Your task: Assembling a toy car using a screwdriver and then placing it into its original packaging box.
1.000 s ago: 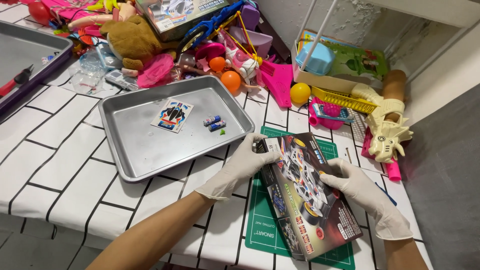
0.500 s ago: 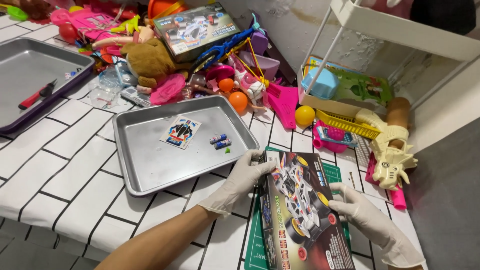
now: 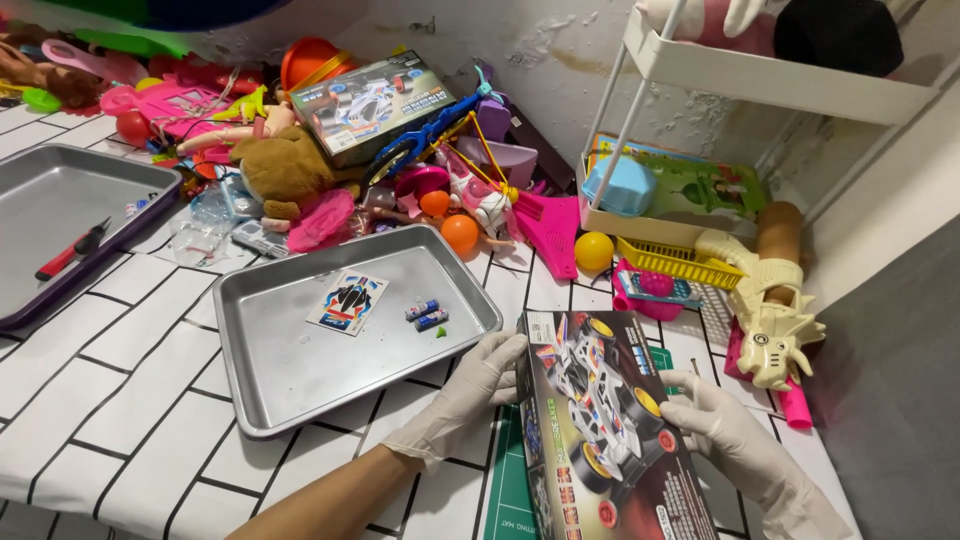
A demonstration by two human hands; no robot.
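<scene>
— Head view: toy car box (image 3: 605,430) near table's front edge, over green cutting mat (image 3: 515,490), right of metal tray (image 3: 350,330). Grip?

— Left hand (image 3: 480,380) and right hand (image 3: 715,420), gloved, clasping opposite long sides. Probably light, stiff cardboard, slick; best held by edges.

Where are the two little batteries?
In the head view, the batteries lie in the middle metal tray, just right of the sticker sheet and up-left of the left hand holding the toy car box.
</scene>
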